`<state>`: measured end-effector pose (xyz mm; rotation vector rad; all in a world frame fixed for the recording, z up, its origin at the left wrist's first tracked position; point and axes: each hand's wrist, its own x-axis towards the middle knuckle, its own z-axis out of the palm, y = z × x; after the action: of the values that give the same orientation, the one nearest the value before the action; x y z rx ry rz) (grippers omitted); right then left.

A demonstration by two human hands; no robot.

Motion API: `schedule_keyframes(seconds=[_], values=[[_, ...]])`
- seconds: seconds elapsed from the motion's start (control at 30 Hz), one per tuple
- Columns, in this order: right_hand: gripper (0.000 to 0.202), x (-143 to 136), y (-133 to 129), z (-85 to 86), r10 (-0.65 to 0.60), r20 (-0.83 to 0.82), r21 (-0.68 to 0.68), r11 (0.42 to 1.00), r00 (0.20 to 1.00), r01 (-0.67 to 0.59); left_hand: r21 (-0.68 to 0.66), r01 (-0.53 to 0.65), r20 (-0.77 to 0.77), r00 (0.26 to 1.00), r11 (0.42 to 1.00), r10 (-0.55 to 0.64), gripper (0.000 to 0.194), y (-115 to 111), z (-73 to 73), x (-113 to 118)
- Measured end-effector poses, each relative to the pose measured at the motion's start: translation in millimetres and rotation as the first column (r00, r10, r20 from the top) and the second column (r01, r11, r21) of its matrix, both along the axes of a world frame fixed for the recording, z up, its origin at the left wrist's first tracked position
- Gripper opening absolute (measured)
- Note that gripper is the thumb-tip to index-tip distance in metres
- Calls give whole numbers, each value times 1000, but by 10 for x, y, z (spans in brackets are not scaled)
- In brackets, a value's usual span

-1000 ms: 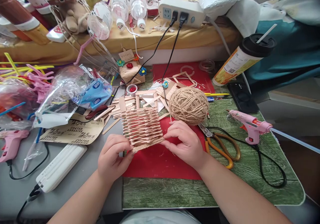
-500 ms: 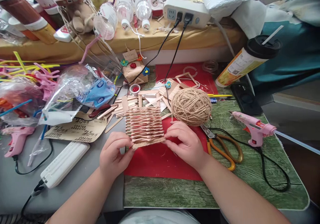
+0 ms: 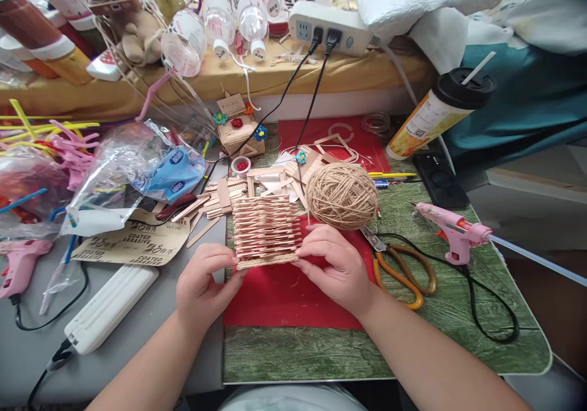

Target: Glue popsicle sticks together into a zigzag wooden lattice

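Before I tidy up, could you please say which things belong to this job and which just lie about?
Apparently in use: tan wooden-stick piece; round brown twine ball.
Apparently lying about: tall black-lidded cup; blue plastic packet.

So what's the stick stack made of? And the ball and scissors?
Stick stack: probably bare wood, matt, pale tan. Ball: twine, maybe jute, rough, by its coarse brown strands. Scissors: blades likely metal, from their grey sheen; handles perhaps smooth plastic, orange and brown.
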<state>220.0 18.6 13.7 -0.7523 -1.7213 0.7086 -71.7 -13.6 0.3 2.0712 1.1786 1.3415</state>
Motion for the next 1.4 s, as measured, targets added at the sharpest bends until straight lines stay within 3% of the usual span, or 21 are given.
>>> schedule_keyframes(seconds=[0.43, 0.57, 0.7, 0.87, 1.03, 1.2, 1.4], values=[[25, -18, -41, 5, -9, 6, -44, 999, 1000, 9, 24, 9, -18, 1000, 1000, -9, 34, 21, 136, 62], [27, -46, -43, 23, -2, 12, -30, 1000, 1000, 2, 82, 43, -194, 981, 996, -26, 36, 4, 278, 24], [27, -59, -44, 42, 17, 44, 23, 1000, 999, -18, 180, 46, -509, 859, 983, 53, 35, -36, 491, -10], [24, -65, -52, 57, 30, 64, 81, 996, 997, -35, 134, 5, -596, 799, 991, 76, 32, -83, 645, -60], [24, -69, -42, -9, 61, 90, 108, 992, 994, -71, 102, 11, -554, 831, 995, 47, 27, -99, 598, -135], [18, -27, 6, -84, 1, 109, 109, 994, 994, -13, 116, 17, -446, 894, 993, 37, 29, -83, 448, -210], [20, -32, 9, -59, 5, 92, 100, 995, 996, -14, 135, 34, -411, 911, 990, 25, 35, -76, 377, -254]])
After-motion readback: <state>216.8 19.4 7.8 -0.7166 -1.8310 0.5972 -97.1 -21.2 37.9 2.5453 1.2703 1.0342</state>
